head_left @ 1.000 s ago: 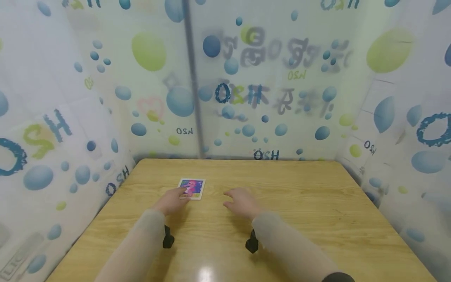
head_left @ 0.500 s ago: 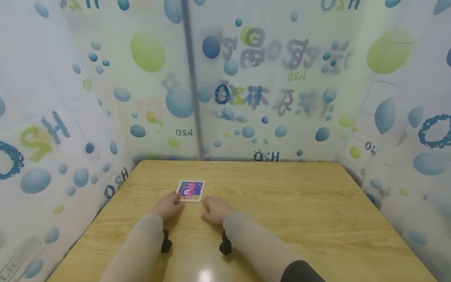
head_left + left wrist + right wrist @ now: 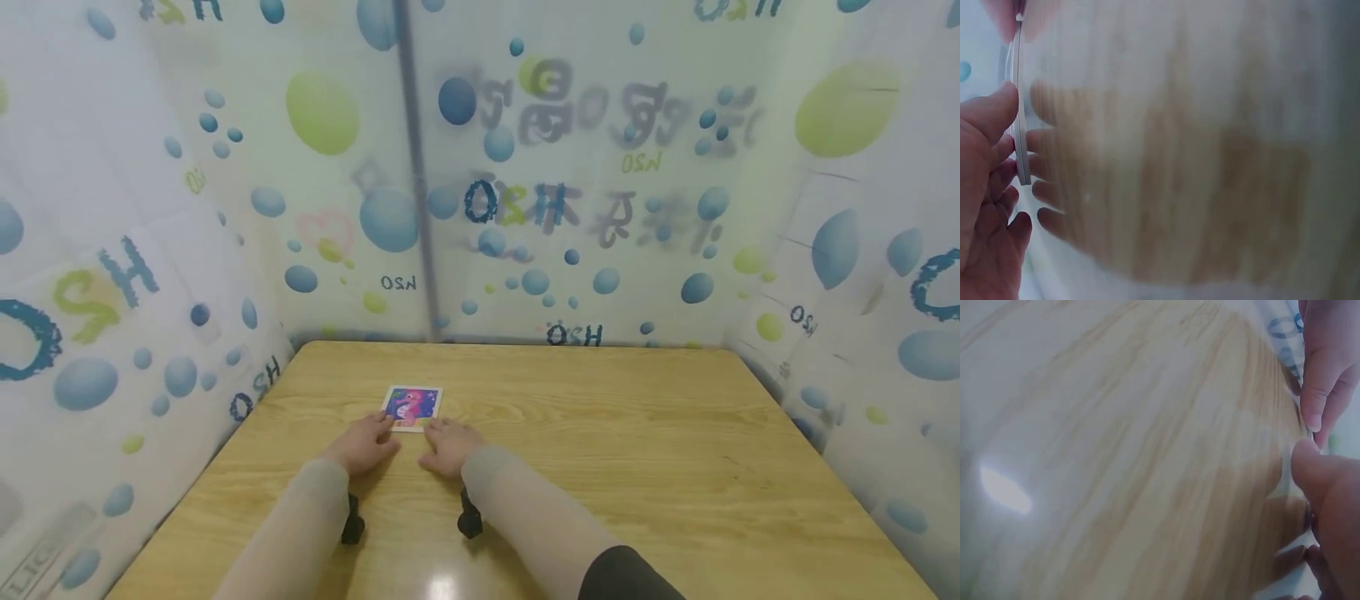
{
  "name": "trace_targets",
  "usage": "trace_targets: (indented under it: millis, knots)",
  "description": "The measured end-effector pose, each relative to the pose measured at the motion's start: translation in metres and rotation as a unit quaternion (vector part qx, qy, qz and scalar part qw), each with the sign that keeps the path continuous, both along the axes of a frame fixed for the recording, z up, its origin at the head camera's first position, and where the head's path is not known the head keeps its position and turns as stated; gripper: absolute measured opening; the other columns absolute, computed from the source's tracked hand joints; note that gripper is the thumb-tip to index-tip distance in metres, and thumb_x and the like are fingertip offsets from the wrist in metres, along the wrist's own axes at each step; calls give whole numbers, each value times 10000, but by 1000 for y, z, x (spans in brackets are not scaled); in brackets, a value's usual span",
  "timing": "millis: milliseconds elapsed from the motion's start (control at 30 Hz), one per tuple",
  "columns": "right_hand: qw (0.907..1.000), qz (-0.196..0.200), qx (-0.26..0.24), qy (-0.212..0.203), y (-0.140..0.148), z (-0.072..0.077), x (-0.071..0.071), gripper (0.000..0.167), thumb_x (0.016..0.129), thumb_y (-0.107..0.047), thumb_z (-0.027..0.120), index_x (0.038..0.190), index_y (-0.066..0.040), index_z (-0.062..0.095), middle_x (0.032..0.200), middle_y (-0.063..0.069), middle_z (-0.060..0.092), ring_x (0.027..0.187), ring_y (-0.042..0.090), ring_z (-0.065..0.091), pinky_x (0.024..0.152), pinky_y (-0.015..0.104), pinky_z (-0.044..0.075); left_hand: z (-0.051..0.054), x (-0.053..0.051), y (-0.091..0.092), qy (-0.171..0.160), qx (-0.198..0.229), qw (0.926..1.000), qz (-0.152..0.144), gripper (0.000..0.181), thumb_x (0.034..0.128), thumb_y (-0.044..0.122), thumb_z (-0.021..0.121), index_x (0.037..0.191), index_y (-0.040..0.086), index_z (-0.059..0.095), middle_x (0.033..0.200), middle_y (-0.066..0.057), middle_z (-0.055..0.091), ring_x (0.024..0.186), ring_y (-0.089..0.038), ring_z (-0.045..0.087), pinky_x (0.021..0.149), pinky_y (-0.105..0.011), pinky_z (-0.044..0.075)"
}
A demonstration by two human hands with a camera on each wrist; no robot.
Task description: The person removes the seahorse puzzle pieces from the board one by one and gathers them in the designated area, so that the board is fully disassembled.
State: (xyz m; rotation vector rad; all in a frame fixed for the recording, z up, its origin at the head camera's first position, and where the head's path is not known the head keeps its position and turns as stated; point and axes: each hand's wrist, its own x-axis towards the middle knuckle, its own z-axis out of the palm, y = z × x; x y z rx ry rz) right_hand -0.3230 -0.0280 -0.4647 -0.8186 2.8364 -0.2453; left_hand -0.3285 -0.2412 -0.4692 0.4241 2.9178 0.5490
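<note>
A square picture card (image 3: 414,404) with a white border and a pink seahorse on a blue-purple ground lies flat on the table. Edge-on in the left wrist view, the card (image 3: 1020,134) looks thick and layered. My left hand (image 3: 362,444) touches its near left corner with the fingertips, and the thumb lies just short of the near edge in the head view. At the near right corner, my right hand (image 3: 453,448) rests its fingertips on the card's edge, thumb apart below. Neither hand visibly pinches the card. Both wrists wear dark straps.
The glossy wooden table (image 3: 600,450) reflects the hands and a bright light spot. Patterned curtains (image 3: 540,167) with blue and green drops surround the table at the back and on both sides.
My right hand has moved left to the card's near right corner. My left hand has drawn back from over the card to its near left corner. The card looks hardly moved.
</note>
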Motion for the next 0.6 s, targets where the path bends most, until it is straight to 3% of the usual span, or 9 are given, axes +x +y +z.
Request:
trace_targets:
  millis: [233,600]
  knots:
    - [9991,397,-40,114,20,-5,-3,599,972,-494,470,1464,-155,422,1532,-23,350,1400,212,323,1138,353,264,6,8,9,73,-354,9991,-239,573,955,346,574,1407,11,469,1468,-239,386,1357,-437,320,1105,-562,256]
    - [9974,601,-262,-288,65,-7,5,578,979,-477,477,1468,-172,421,1530,-27,349,1402,207,320,1141,347,255,16,26,39,-54,-635,9962,-601,541,945,359,596,1400,79,505,1438,-192,442,1322,-397,399,1090,-533,309]
